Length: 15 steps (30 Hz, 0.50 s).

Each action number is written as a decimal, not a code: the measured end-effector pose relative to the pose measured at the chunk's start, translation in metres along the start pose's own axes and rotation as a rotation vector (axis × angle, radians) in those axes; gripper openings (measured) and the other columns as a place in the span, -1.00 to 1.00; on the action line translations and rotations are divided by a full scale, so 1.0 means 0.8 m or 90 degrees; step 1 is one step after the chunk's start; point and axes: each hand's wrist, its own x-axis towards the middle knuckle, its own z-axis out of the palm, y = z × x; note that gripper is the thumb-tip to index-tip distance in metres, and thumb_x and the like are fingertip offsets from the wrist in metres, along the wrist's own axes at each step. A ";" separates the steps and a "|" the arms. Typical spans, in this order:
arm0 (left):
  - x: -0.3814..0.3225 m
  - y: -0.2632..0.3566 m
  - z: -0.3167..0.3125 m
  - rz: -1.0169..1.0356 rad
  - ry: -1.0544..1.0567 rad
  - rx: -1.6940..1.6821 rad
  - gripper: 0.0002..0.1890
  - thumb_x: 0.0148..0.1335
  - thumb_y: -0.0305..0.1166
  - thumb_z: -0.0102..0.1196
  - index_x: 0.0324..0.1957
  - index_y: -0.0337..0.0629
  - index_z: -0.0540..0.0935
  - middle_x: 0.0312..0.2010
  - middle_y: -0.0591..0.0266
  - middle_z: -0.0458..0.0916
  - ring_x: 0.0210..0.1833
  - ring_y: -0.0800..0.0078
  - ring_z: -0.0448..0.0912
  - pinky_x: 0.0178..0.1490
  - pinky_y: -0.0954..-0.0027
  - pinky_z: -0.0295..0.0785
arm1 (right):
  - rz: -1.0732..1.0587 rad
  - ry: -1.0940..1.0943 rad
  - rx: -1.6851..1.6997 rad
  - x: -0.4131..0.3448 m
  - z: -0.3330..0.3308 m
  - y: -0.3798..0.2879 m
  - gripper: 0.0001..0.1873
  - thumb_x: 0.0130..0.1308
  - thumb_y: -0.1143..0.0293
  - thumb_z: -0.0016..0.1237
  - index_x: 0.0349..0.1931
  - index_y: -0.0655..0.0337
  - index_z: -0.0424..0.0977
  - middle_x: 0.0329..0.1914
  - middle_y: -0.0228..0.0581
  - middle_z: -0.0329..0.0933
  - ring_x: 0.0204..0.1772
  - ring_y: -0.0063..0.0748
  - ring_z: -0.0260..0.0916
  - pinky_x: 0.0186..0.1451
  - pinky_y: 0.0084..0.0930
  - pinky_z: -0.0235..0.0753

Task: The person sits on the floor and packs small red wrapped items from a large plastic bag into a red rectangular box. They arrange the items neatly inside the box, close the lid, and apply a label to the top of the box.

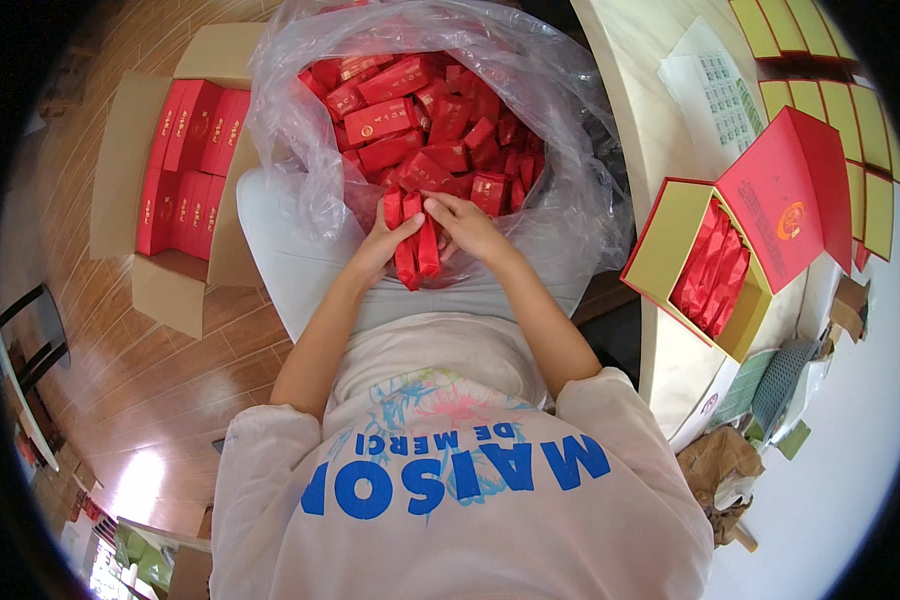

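Small red foil packets (406, 251) are held side by side between both hands, above my lap. My left hand (382, 244) grips them from the left, its thumb across their front. On the other side, my right hand (465, 227) touches their upper right with its fingertips, some fingers hidden behind them. Just beyond lies a large clear plastic bag (577, 97), open and filled with many red packets (380, 121) bearing gold print. To the right, a red gift box (649, 255) with a yellow inside stands with its lid up, several red packets (711, 274) lined up inside.
An open cardboard carton (116, 165) of red boxes (187, 127) stands on the wooden floor at left. The pale table (630, 75) at right bears printed sheets (720, 90) and more yellow-lined boxes (844, 120). Crumpled brown paper (720, 461) lies at lower right.
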 end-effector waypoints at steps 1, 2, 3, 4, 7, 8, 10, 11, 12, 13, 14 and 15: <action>-0.007 0.008 0.004 -0.005 0.006 0.023 -0.21 0.16 -0.21 0.25 0.29 -0.07 0.03 0.15 0.17 0.31 0.21 0.38 0.33 0.25 0.26 0.27 | -0.024 -0.025 0.028 -0.002 0.002 0.004 -0.49 0.42 0.12 -0.17 0.26 0.20 0.25 -0.38 -0.24 0.45 -0.45 -0.50 0.44 -0.55 -0.55 0.55; -0.013 0.012 0.007 -0.010 0.011 0.046 -0.20 0.16 -0.21 0.25 0.29 -0.08 0.03 0.14 0.17 0.30 0.21 0.37 0.32 0.27 0.26 0.25 | -0.023 -0.024 0.029 -0.002 0.002 0.008 -0.49 0.42 0.12 -0.17 0.26 0.20 0.25 -0.38 -0.24 0.45 -0.45 -0.50 0.44 -0.55 -0.55 0.55; -0.020 0.015 0.007 -0.010 0.012 0.046 -0.20 0.16 -0.21 0.25 0.29 -0.08 0.03 0.14 0.17 0.30 0.21 0.37 0.32 0.27 0.26 0.25 | -0.021 -0.027 0.024 -0.004 0.005 0.006 -0.46 0.42 0.13 -0.17 0.31 0.16 0.16 -0.35 -0.24 0.44 -0.46 -0.50 0.43 -0.52 -0.53 0.57; -0.027 0.017 0.006 0.011 -0.005 0.101 -0.19 0.15 -0.21 0.26 0.29 -0.09 0.02 0.14 0.17 0.30 0.21 0.37 0.32 0.27 0.26 0.24 | -0.020 -0.029 0.018 -0.006 0.007 0.005 -0.42 0.42 0.14 -0.17 0.37 0.12 0.06 -0.32 -0.24 0.44 -0.47 -0.49 0.42 -0.49 -0.51 0.59; -0.052 0.014 -0.001 0.043 -0.027 0.169 -0.16 0.12 -0.19 0.29 0.27 -0.13 0.00 0.13 0.16 0.28 0.20 0.37 0.32 0.26 0.28 0.23 | -0.038 -0.037 0.043 -0.027 0.020 -0.001 -0.43 0.41 0.10 -0.18 0.35 0.07 0.12 -0.11 -0.09 0.48 -0.44 -0.44 0.47 -0.47 -0.38 0.63; -0.061 0.014 -0.004 0.035 -0.024 0.191 -0.15 0.12 -0.19 0.29 0.27 -0.14 0.00 0.13 0.16 0.28 0.20 0.38 0.31 0.27 0.28 0.23 | -0.039 -0.076 0.051 -0.033 0.024 -0.003 -0.46 0.42 0.10 -0.21 0.36 -0.01 0.12 -0.05 -0.10 0.45 -0.42 -0.44 0.47 -0.45 -0.42 0.61; -0.074 0.010 -0.013 0.020 -0.035 0.213 -0.14 0.12 -0.17 0.29 0.28 -0.14 -0.01 0.14 0.15 0.27 0.22 0.38 0.29 0.28 0.30 0.21 | -0.035 -0.122 0.045 -0.043 0.029 0.004 -0.46 0.43 0.10 -0.22 0.36 0.00 0.12 -0.01 -0.11 0.44 -0.38 -0.44 0.48 -0.43 -0.45 0.60; -0.080 0.011 -0.018 0.020 -0.035 0.216 -0.14 0.12 -0.17 0.29 0.28 -0.14 -0.01 0.14 0.15 0.27 0.22 0.38 0.29 0.28 0.30 0.21 | -0.032 -0.164 0.038 -0.049 0.032 0.006 -0.47 0.44 0.11 -0.24 0.36 0.02 0.13 0.03 -0.12 0.44 -0.34 -0.43 0.48 -0.40 -0.47 0.58; -0.086 0.014 -0.020 -0.001 -0.035 0.220 -0.14 0.12 -0.16 0.29 0.28 -0.14 -0.02 0.14 0.15 0.27 0.22 0.38 0.29 0.28 0.31 0.20 | -0.079 -0.149 0.042 -0.056 0.037 0.006 -0.49 0.44 0.13 -0.24 0.33 0.06 0.18 0.00 -0.14 0.47 -0.24 -0.45 0.47 -0.37 -0.53 0.54; -0.090 0.015 -0.019 -0.022 -0.037 0.225 -0.13 0.13 -0.16 0.28 0.29 -0.13 -0.03 0.15 0.15 0.27 0.23 0.38 0.28 0.29 0.32 0.19 | -0.081 -0.146 0.045 -0.059 0.039 0.005 -0.49 0.44 0.13 -0.24 0.33 0.06 0.18 0.00 -0.14 0.47 -0.24 -0.45 0.47 -0.37 -0.53 0.54; -0.090 0.010 -0.015 0.022 -0.033 0.214 -0.17 0.15 -0.17 0.26 0.30 -0.13 0.01 0.17 0.15 0.27 0.25 0.36 0.28 0.30 0.32 0.18 | -0.087 -0.125 0.028 -0.062 0.038 0.005 -0.50 0.44 0.14 -0.23 0.33 0.04 0.19 -0.03 -0.26 0.47 -0.25 -0.54 0.42 -0.35 -0.57 0.51; -0.093 0.015 -0.003 0.023 -0.040 0.222 -0.17 0.15 -0.17 0.26 0.30 -0.13 0.01 0.17 0.15 0.27 0.25 0.36 0.28 0.30 0.32 0.18 | -0.095 -0.102 0.014 -0.065 0.036 0.006 -0.52 0.44 0.15 -0.21 0.32 0.03 0.21 -0.07 -0.37 0.46 -0.26 -0.64 0.38 -0.34 -0.62 0.48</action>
